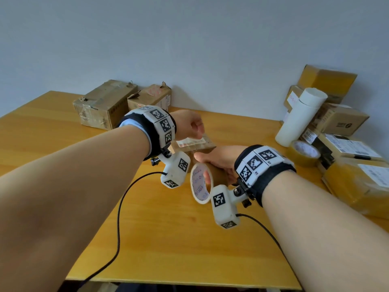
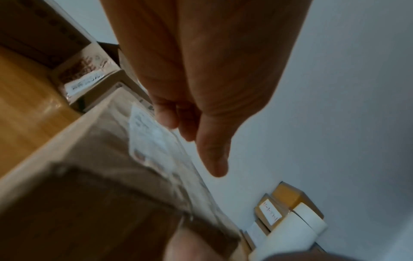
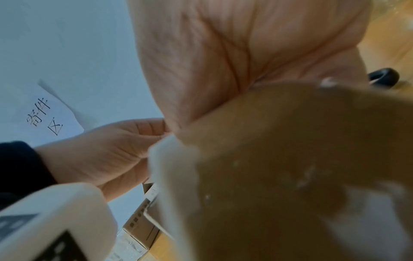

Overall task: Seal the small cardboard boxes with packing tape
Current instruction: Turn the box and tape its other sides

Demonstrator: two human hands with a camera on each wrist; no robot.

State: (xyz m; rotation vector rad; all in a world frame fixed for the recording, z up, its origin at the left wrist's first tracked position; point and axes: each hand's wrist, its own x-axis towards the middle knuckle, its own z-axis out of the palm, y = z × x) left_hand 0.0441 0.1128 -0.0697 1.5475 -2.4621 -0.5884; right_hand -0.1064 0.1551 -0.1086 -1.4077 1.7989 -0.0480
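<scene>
At the far left corner of the counter [image 1: 52, 127] two worn cardboard boxes stand side by side against the wall, a larger box [image 1: 103, 104] and a smaller one [image 1: 149, 97] just to its right. Toward the middle, the left hand [image 1: 188, 124] is raised above a small box [image 1: 193, 144] with a white label on its top; its fingers are curled in with the thumb lying along them, and whether the fingertips pinch a strip of tape cannot be told, since the left wrist view is blurred and shows only the thumb [image 2: 212, 150] stretched over the labelled top. Just nearer and to the right, the right hand [image 1: 219, 161] has its grip closed round a roll of brown packing tape [image 1: 202, 183], held on edge beside the small box with its white core facing the near edge; the right wrist view shows the palm [image 3: 234, 53] wrapped against the brown roll. Further right, near the right edge, a second roll of tape [image 1: 304, 152] lies flat beside a white tube [image 1: 299, 119] that leans against a pile of boxes [image 1: 341, 121] stacked in the far right corner. A black cable [image 1: 117, 218] trails from the left wrist toward the near edge.
</scene>
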